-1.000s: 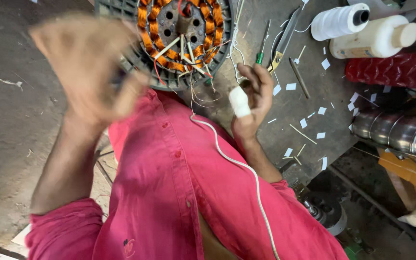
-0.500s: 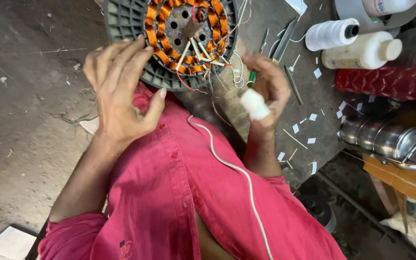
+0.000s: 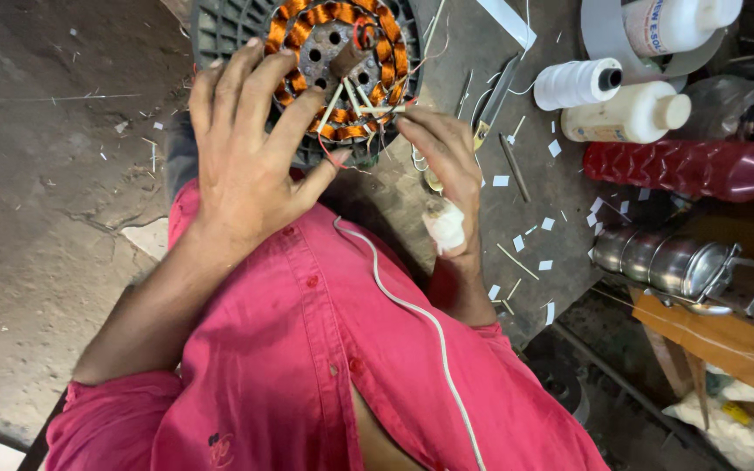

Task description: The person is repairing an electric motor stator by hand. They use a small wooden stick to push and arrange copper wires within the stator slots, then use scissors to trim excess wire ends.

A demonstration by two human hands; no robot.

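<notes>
Motor winding: round plate w/ orange copper coils, sits at top centre on the grey bench, in front of the person's chest.
Left hand: laid flat over the winding's left side, fingers spread, thumb out toward the coils. Holds nothing, just steadies.
Right hand: fingertips pinched on the thin wire ends at the coils' lower right edge. Bandage wrapped on the thumb.
Doing it well (my read): keep left palm pressing so the plate can't turn; work one wire end at a time, pull gently, no sharp kinks, don't scrape the coating on neighbouring coils.
White bottle: lying on its side, right of bench, cap on; contents can't tell.
Thread spool: white, just above the bottle, lying down.
Red bottle: ribbed, on its side below the white one; looks filled w/ red, not sure.
Steel tiffin box: stacked tins, clamped shut, contents hidden.
Paper bits: small white scraps strewn on bench.
</notes>
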